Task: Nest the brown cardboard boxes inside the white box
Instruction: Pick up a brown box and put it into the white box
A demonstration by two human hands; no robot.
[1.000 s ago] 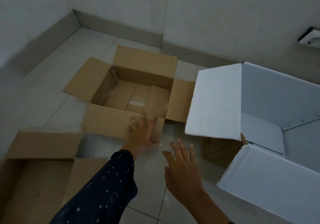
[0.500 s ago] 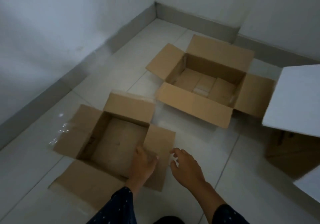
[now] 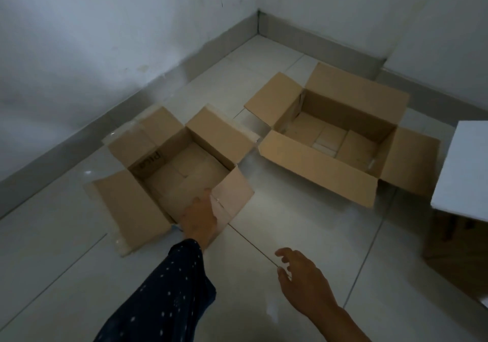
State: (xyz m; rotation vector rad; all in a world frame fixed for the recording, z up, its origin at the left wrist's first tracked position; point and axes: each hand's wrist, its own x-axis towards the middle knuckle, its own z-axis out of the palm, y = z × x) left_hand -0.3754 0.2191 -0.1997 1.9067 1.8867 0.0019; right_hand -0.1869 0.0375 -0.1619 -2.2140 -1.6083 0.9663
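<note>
Two brown cardboard boxes stand open on the tiled floor. The smaller box (image 3: pixel 182 167) is at centre left with its flaps spread out. My left hand (image 3: pixel 199 219) grips that box's near wall, fingers hooked over the edge into it. The larger brown box (image 3: pixel 340 133) sits behind and to the right, flaps out. Only a flap of the white box (image 3: pixel 464 172) shows at the right edge. My right hand (image 3: pixel 303 278) hovers over the floor in front, fingers apart, holding nothing.
Two white walls with a grey skirting board meet in a corner (image 3: pixel 258 22) behind the boxes. A further brown cardboard side (image 3: pixel 454 246) shows under the white flap at the right. Bare tiles (image 3: pixel 303 217) lie between the two brown boxes and my right hand.
The view has swung left, pushing the white box almost out of sight. My left hand went from the larger box's flap to the smaller box's near wall. My right hand dropped back from it.
</note>
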